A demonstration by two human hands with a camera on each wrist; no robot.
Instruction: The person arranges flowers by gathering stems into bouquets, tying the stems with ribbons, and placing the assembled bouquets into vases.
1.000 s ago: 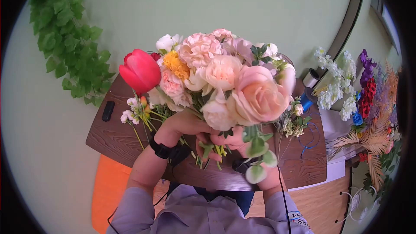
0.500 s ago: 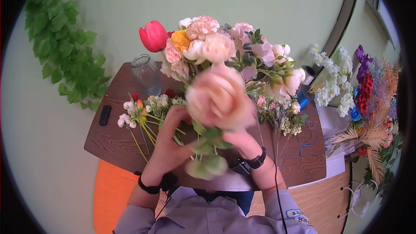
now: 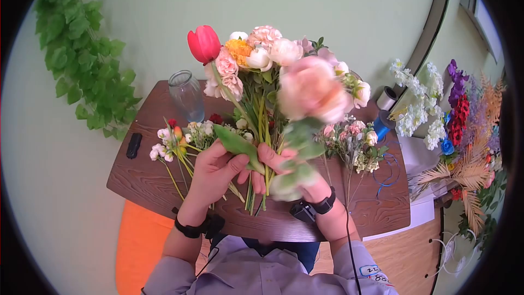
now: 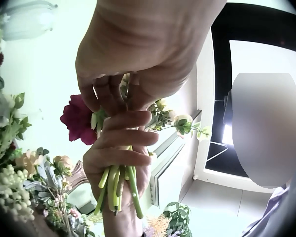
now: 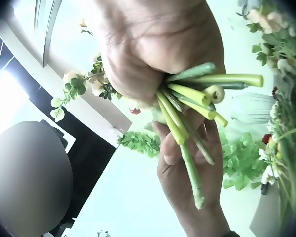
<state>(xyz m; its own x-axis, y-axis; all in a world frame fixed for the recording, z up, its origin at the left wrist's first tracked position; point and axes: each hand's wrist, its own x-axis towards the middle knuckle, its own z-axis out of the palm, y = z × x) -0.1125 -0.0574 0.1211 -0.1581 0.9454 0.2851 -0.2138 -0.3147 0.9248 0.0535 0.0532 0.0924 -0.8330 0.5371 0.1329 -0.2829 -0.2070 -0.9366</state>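
A bouquet of mixed flowers stands upright in the right hand (image 3: 281,164), whose fingers curl round the bundled stems (image 5: 187,98). On its left side rises a red tulip (image 3: 203,44); a large blurred pink rose (image 3: 314,90) leans out on the right, with round pale-green leaves below. The left hand (image 3: 218,172) pinches a broad green leaf (image 3: 234,143) beside the stems. In the left wrist view the left hand (image 4: 138,54) is above the right hand (image 4: 121,153), and cut stem ends poke out below.
A glass jar (image 3: 186,97) stands at the table's back left. Loose small flowers (image 3: 169,145) and a black object (image 3: 134,145) lie at left; small blooms (image 3: 357,142) and ribbon spools (image 3: 383,123) at right. More flowers (image 3: 461,114) stand beyond the table's right side.
The bouquet has tipped back from the camera, revealing the jar. The left hand now pinches the leaf. The large rose swung to the middle, then back right.
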